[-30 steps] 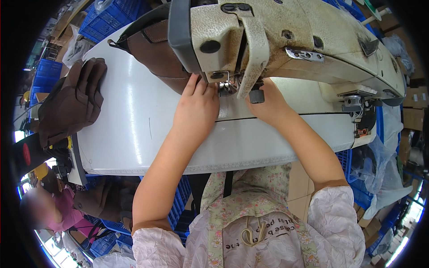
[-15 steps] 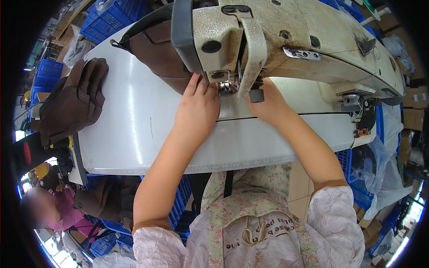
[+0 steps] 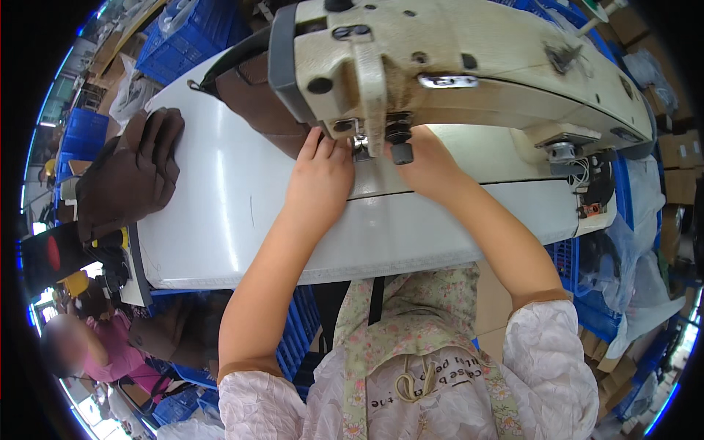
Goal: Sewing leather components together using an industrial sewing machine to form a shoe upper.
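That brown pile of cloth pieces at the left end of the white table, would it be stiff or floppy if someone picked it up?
Probably floppy: the brown pile sags and folds over itself at the edge of the white table. It looks soft and fairly light, so it would likely drape from the fingers. A push would probably bunch it up or slide the layers apart, not roll it.

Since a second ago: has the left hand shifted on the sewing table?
No. The left hand stays flat on the white table just left of the needle area, under the sewing machine head; only the camera view shifted.
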Motion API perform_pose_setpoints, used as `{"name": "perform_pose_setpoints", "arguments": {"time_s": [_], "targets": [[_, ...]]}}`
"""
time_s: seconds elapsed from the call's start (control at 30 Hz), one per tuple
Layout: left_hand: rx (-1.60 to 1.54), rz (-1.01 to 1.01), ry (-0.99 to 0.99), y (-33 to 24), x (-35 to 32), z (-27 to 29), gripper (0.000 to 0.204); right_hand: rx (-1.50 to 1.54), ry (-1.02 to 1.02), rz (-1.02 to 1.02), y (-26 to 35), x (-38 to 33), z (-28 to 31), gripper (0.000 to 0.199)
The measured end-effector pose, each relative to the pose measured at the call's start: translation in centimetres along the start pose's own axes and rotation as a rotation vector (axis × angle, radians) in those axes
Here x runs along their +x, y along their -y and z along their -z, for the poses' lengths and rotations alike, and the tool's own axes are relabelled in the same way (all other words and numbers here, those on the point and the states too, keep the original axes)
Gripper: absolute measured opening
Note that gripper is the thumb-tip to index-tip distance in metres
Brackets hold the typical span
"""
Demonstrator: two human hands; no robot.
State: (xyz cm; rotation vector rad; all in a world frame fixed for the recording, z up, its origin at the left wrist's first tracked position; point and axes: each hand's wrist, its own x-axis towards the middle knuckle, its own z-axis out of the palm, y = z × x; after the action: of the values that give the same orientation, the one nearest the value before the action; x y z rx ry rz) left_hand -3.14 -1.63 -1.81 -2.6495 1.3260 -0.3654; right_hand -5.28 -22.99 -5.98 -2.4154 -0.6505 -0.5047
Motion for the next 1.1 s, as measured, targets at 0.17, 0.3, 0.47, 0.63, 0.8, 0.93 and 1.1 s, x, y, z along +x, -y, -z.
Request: {"name": "perform_pose_setpoints", "arguments": {"time_s": [0.17, 0.3, 0.47, 0.63, 0.8, 0.93, 1.1], "targets": [[0.02, -0.008, 0.062, 0.19, 0.05, 0.28, 0.051, -0.118, -0.063, 0.085, 0.1, 0.29, 0.11, 0.007], [0.034, -0.018, 0.044, 0.23, 0.02, 0.4, 0.049, -0.092, -0.094, 0.1, -0.08, 0.07, -0.09, 0.013], [0.035, -0.024, 0.055, 0.23, 0.0, 0.48, 0.048, -0.068, -0.11, 0.076, 0.02, -0.01, -0.17, 0.015], [0.037, -0.016, 0.055, 0.17, 0.14, 0.33, 0.047, -0.09, -0.094, 0.081, -0.15, 0.07, -0.19, 0.014], [0.032, -0.025, 0.026, 0.28, 0.1, 0.24, 0.047, -0.106, -0.081, 0.065, -0.15, 0.13, -0.34, 0.013], [0.035, -0.027, 0.051, 0.34, 0.04, 0.19, 0.048, -0.109, -0.061, 0.073, -0.28, -0.09, -0.24, 0.014], [0.051, -0.018, 0.104, 0.07, 0.06, 0.52, 0.048, -0.02, -0.072, 0.02, 0.15, -0.15, 0.16, 0.015]]}}
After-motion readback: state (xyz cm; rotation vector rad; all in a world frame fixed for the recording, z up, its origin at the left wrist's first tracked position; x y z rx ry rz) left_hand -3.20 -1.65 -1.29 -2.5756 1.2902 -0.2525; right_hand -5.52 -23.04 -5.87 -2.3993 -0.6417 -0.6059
